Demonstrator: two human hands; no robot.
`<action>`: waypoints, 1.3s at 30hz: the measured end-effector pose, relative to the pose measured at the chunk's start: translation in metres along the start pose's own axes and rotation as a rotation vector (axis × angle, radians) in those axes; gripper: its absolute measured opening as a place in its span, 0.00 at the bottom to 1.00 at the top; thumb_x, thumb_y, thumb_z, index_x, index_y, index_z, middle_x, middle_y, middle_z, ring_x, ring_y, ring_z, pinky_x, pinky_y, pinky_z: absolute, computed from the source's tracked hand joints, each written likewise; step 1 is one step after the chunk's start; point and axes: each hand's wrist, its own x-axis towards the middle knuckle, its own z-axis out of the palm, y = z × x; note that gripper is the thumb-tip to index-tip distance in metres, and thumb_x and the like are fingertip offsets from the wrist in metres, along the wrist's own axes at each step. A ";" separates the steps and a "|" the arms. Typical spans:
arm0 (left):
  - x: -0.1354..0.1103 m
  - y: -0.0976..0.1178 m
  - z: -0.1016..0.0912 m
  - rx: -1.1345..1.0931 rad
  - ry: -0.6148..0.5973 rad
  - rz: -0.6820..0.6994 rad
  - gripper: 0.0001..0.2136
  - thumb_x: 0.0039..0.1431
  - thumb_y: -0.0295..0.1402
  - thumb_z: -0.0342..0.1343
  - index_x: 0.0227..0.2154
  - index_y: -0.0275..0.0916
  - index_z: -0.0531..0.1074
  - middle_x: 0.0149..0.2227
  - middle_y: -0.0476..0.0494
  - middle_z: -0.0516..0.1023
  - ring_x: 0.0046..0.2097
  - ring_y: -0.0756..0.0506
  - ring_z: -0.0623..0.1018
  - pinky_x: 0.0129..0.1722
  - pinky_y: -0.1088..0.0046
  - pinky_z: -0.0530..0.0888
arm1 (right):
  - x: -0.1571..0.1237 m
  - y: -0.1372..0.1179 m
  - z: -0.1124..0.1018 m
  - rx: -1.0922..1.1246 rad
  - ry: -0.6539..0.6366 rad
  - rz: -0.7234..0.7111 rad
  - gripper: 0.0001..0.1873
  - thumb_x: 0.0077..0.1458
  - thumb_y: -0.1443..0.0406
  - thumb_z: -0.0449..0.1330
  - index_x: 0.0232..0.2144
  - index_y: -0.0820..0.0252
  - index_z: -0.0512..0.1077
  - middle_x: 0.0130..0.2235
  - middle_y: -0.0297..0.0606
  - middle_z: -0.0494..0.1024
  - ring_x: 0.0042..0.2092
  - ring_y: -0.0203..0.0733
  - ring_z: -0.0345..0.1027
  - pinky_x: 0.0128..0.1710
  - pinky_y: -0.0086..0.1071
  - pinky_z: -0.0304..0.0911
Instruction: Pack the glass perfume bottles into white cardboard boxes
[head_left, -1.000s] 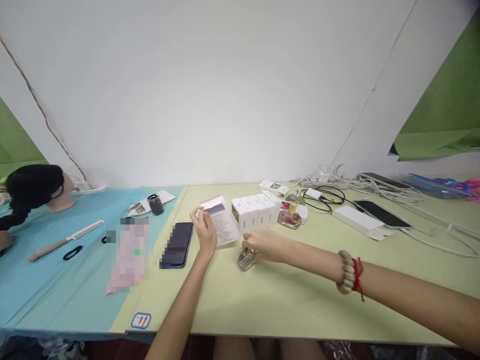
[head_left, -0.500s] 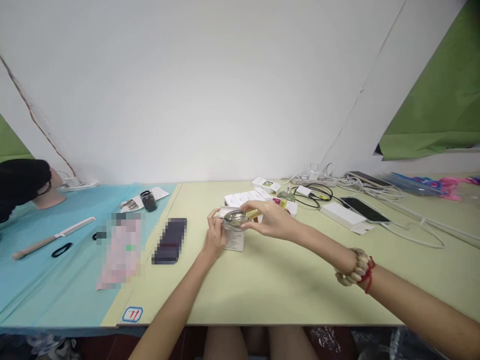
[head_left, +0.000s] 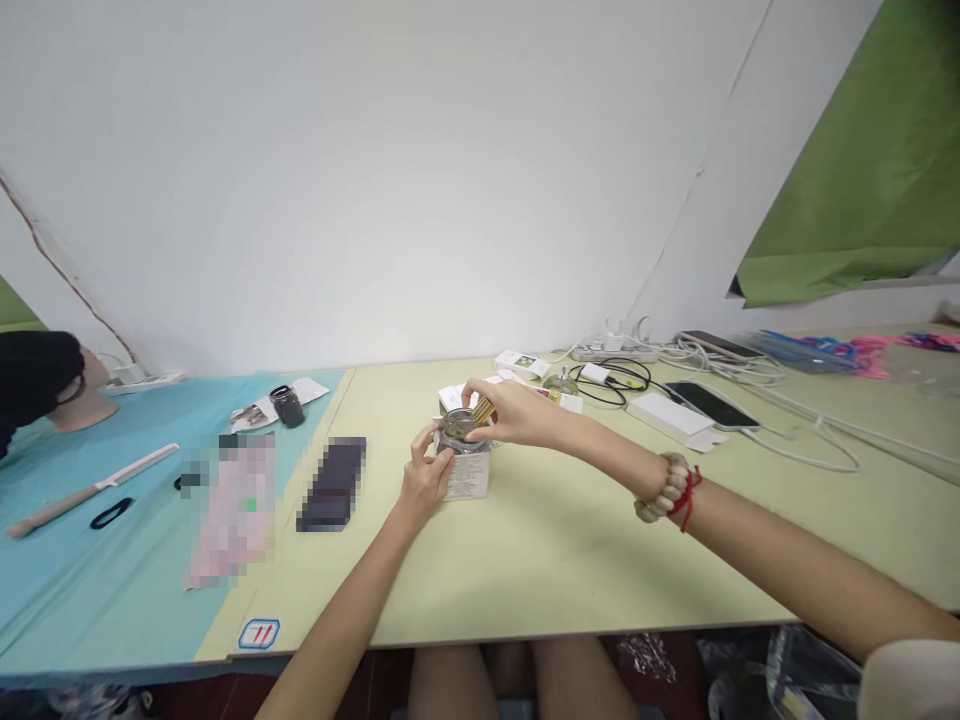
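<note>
My right hand (head_left: 506,412) grips a round clear glass perfume bottle (head_left: 457,430) by its gold cap (head_left: 484,409). The bottle lies tilted over the top of a small white box (head_left: 469,478) with printed text, which stands on the table. My left hand (head_left: 426,475) holds the left side of that box, its fingers close to the bottle's edge. How far the bottle sits inside the box is hidden. Behind my right hand are more white boxes (head_left: 450,397) and another glass bottle (head_left: 559,383), partly covered.
On the right lie a phone (head_left: 712,404), a white box (head_left: 670,420) and tangled cables (head_left: 814,440). At left, a blue cloth (head_left: 75,590) bears a comb (head_left: 139,465), a black hair tie (head_left: 112,513), a dark jar (head_left: 287,407) and a mannequin head (head_left: 86,395). A blurred dark item (head_left: 334,485) lies beside it.
The bottle has moved down and slightly left onto the top of the box, now more upright. My left fingers have come round the box front. The view has shifted a little to the right.
</note>
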 end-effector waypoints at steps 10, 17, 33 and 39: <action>0.000 0.000 0.006 -0.146 0.093 -0.033 0.15 0.55 0.28 0.53 0.43 0.42 0.55 0.50 0.38 0.56 0.39 0.52 0.71 0.30 0.74 0.75 | 0.012 0.007 0.004 -0.031 -0.104 -0.068 0.17 0.38 0.58 0.66 0.29 0.60 0.66 0.25 0.31 0.69 0.26 0.33 0.62 0.23 0.24 0.48; 0.000 0.001 0.002 -0.160 0.046 -0.025 0.16 0.56 0.28 0.52 0.45 0.41 0.54 0.50 0.36 0.57 0.38 0.52 0.71 0.27 0.78 0.73 | -0.004 -0.002 0.025 -0.033 -0.067 -0.053 0.11 0.50 0.58 0.58 0.30 0.61 0.66 0.26 0.33 0.70 0.26 0.33 0.60 0.24 0.26 0.46; 0.002 0.003 -0.001 -0.090 -0.025 -0.071 0.13 0.58 0.31 0.49 0.46 0.39 0.59 0.48 0.37 0.58 0.44 0.48 0.70 0.33 0.74 0.74 | -0.024 0.003 0.039 -0.181 0.118 0.006 0.12 0.56 0.61 0.50 0.40 0.57 0.69 0.44 0.39 0.71 0.43 0.41 0.65 0.28 0.28 0.53; 0.001 0.003 0.002 -0.107 -0.035 -0.060 0.08 0.58 0.29 0.48 0.41 0.39 0.60 0.49 0.37 0.56 0.48 0.46 0.68 0.39 0.68 0.73 | -0.026 0.014 0.041 -0.161 0.180 0.018 0.16 0.55 0.62 0.52 0.47 0.57 0.66 0.43 0.39 0.70 0.47 0.42 0.62 0.31 0.29 0.57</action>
